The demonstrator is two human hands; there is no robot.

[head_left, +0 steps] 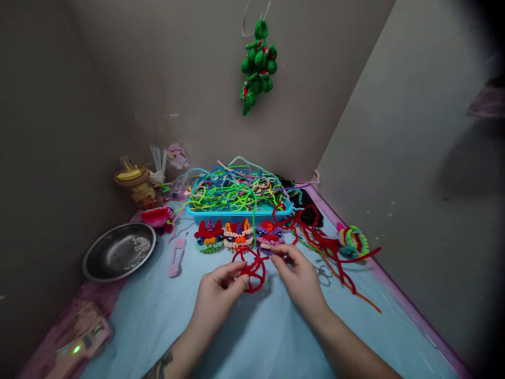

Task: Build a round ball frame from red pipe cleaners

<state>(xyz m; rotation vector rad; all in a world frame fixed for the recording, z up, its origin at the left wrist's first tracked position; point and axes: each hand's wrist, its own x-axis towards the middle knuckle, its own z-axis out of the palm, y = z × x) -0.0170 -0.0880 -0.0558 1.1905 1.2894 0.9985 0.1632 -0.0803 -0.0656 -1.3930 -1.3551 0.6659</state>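
Note:
A red pipe-cleaner shape point(252, 267), a ring with crossing strands, is held over the blue table top point(256, 337). My left hand point(219, 295) pinches its lower left side with closed fingers. My right hand point(298, 273) grips its right side, fingers curled on the red strand. Just behind stand three small pipe-cleaner faces point(236, 236) in a row.
A blue tray point(236, 211) heaped with coloured pipe cleaners sits at the back. Loose red and orange strands point(327, 247) lie right, beside a multicoloured coil point(353, 241). A metal bowl point(118, 251) and pink clip point(176, 257) lie left. A green ornament point(258, 63) hangs above.

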